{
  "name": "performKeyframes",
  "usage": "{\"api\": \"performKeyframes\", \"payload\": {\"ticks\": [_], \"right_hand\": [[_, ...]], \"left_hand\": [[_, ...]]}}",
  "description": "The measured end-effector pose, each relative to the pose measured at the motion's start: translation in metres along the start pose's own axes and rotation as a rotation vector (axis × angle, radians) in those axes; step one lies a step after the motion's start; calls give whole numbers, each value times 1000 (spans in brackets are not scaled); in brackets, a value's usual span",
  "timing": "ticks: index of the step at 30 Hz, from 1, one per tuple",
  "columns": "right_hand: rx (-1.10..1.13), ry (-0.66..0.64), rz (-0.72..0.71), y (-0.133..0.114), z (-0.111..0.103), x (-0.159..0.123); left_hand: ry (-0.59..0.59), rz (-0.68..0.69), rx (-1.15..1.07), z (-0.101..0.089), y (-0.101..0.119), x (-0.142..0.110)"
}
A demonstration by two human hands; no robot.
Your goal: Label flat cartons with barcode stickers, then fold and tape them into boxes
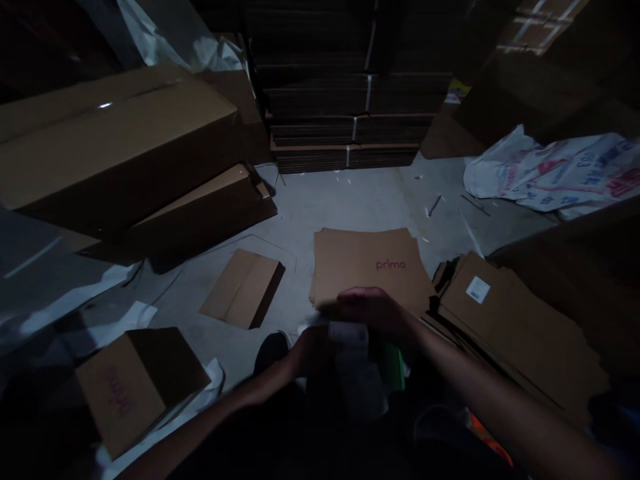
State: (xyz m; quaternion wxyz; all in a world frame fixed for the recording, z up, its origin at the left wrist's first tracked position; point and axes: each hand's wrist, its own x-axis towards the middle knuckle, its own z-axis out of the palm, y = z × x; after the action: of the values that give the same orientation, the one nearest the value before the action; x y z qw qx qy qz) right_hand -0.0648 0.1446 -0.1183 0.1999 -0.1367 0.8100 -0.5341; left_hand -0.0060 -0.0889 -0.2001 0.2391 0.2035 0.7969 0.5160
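In the dim light both hands meet low in the middle of the view. My left hand [311, 349] is closed around the left edge of a white plastic-wrapped packet [356, 363] with a green part showing on its right. My right hand [373, 308] lies over the packet's top, fingers curled and smeared by motion. Just beyond the hands a stack of flattened cardboard boxes [370, 263] marked "prima" lies on the grey floor [350, 200].
A small flat carton [243, 288] lies left of the stack. An assembled "prima" box [135, 387] stands at lower left. More flat cartons [515, 327] fan out on the right. Large boxes [115, 147] crowd the left, strapped cardboard bundles [350, 113] the back, white printed bags [555, 170] the right.
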Motion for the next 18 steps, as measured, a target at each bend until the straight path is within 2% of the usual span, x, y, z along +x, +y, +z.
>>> {"api": "performKeyframes", "payload": {"ticks": [2, 4, 6, 11, 14, 18], "right_hand": [[107, -56, 85, 10, -1, 0], [51, -166, 75, 6, -5, -3], [-63, -203, 76, -4, -6, -5], [-186, -99, 148, -20, 0, -4], [-299, -32, 155, -19, -2, -2], [-439, -29, 133, -16, -6, -2]], "left_hand": [[-17, -13, 13, -2, 0, 3], [-24, -31, 16, -6, 2, 7], [10, -38, -25, -10, 8, 12], [247, -3, -216, -16, 35, 28], [248, -32, -129, -18, 44, 35], [188, -134, -6, -17, 36, 35]]}}
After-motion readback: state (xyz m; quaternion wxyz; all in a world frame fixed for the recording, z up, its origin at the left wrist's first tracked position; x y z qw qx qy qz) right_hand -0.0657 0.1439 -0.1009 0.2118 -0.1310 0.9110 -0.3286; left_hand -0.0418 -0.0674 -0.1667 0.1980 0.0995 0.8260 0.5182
